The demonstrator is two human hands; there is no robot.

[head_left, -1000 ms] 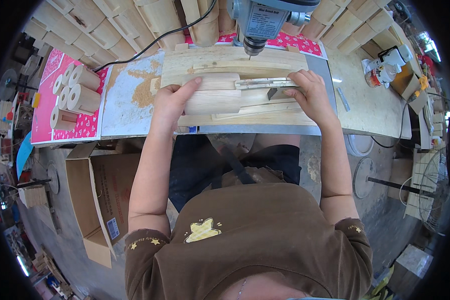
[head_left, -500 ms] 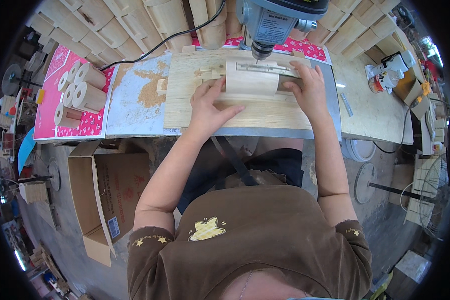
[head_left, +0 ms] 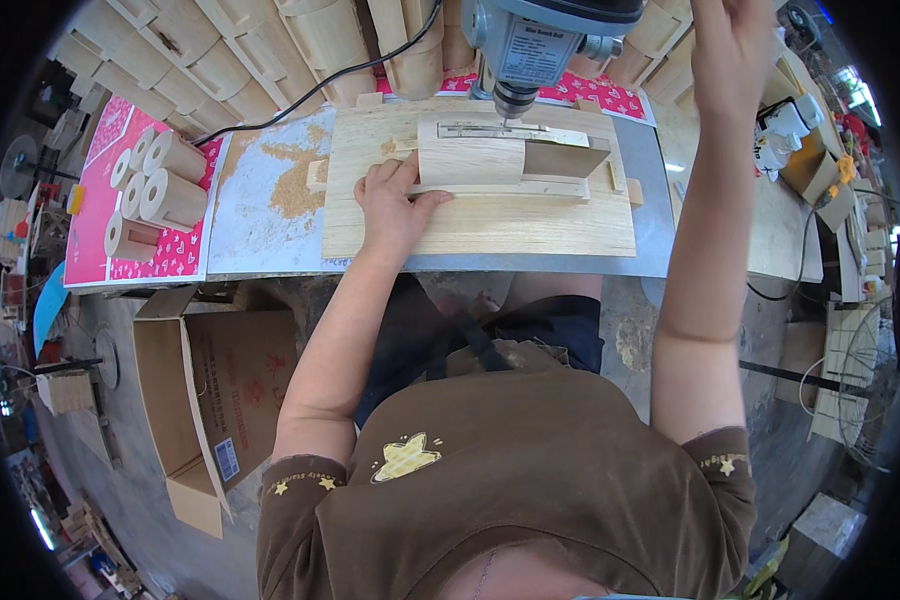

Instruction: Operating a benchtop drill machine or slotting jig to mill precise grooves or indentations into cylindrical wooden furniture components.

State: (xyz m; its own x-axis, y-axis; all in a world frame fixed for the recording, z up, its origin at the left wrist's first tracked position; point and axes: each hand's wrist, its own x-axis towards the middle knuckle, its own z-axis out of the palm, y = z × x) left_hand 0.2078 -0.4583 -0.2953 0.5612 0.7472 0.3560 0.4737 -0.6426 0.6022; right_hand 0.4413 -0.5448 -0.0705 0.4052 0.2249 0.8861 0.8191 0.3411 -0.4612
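Note:
A pale wooden cylinder (head_left: 470,163) lies on its side on a flat wooden board, below the drill chuck (head_left: 515,100). A slotted metal strip (head_left: 470,131) runs along its top, and a flat brown-grey piece (head_left: 565,158) sticks out of its right end. My left hand (head_left: 395,205) grips the cylinder's left end, fingers behind it and thumb along the near edge. Up at the right, beside the bench drill (head_left: 530,50), my right hand (head_left: 732,50) is raised; its fingers are cut off by the upper edge, so what they touch is hidden.
Several hollow wooden cylinders (head_left: 175,200) stand on pink patterned paper at the left. Rows of wooden pieces (head_left: 230,60) are stacked behind. Sawdust (head_left: 295,190) and a black cable (head_left: 340,75) lie beside the wooden board (head_left: 530,230). An open carton (head_left: 235,380) sits below the bench.
My right hand has left the cylinder's right end and risen to the upper right. My left hand has shifted slightly left, its thumb drawn in to the cylinder.

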